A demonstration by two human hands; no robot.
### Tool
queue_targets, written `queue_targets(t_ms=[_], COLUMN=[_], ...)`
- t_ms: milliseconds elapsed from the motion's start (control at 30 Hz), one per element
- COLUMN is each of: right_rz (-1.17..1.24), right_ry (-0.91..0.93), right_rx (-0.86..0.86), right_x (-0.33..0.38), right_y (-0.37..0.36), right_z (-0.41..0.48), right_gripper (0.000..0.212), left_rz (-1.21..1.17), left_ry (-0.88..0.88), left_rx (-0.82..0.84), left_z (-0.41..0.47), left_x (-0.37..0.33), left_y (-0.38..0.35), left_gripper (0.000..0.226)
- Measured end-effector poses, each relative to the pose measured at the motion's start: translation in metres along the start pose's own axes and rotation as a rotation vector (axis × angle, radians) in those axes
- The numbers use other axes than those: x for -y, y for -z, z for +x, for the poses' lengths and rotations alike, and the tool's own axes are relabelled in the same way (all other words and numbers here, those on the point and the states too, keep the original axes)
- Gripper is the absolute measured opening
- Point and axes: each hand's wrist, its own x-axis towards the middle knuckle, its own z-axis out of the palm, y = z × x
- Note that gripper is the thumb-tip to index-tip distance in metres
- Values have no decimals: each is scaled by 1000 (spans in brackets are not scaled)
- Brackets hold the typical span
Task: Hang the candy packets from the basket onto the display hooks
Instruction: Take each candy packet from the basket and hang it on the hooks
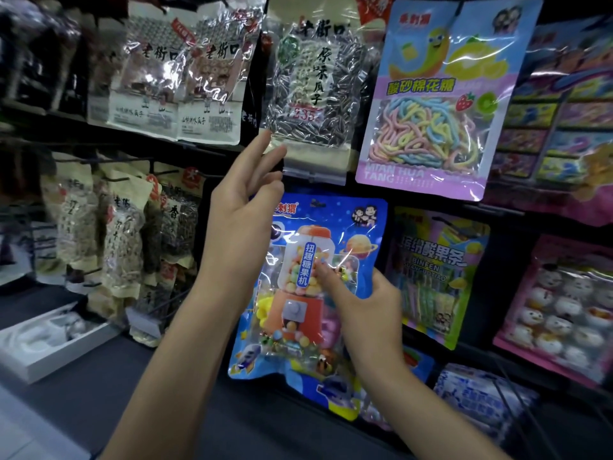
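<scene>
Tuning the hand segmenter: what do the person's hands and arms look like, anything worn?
The left hand and right hand are both bare, and so are the forearms. No gloves, rings, watch or bracelet show, and no sleeve is clearly in view.

A blue candy packet printed with an orange gumball machine stands upright at centre frame, coloured sweets showing through its clear window, bottom edge crumpled
</scene>
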Motion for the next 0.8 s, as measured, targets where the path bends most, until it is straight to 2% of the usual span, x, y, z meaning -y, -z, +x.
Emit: queue_targets(t_ms=[67,300,467,567,700,800], right_rz=[10,-47,-88,-100,-105,-101], right_ry=[-16,-27,-43,-41,-49,-43], right_rx=[-5,9,11,19,5,0], right_x=[-3,-4,-6,-6,-12,-13], right_y=[-2,2,5,6,3,-2], right_z=[0,7,11,13,20,23], right_gripper=[71,36,32,29,31,55], left_rz=[-5,-39,-75,-39,96,180], left_ry=[-5,-8,53,146,317,369], left_rx=[4,-6,-105,-150,-102,-45], left_z=[0,0,2,3,-2,-9], left_x=[0,5,19,44,86,113], left_y=[1,1,6,11,13,10], left_gripper=[56,51,39,32,24,21])
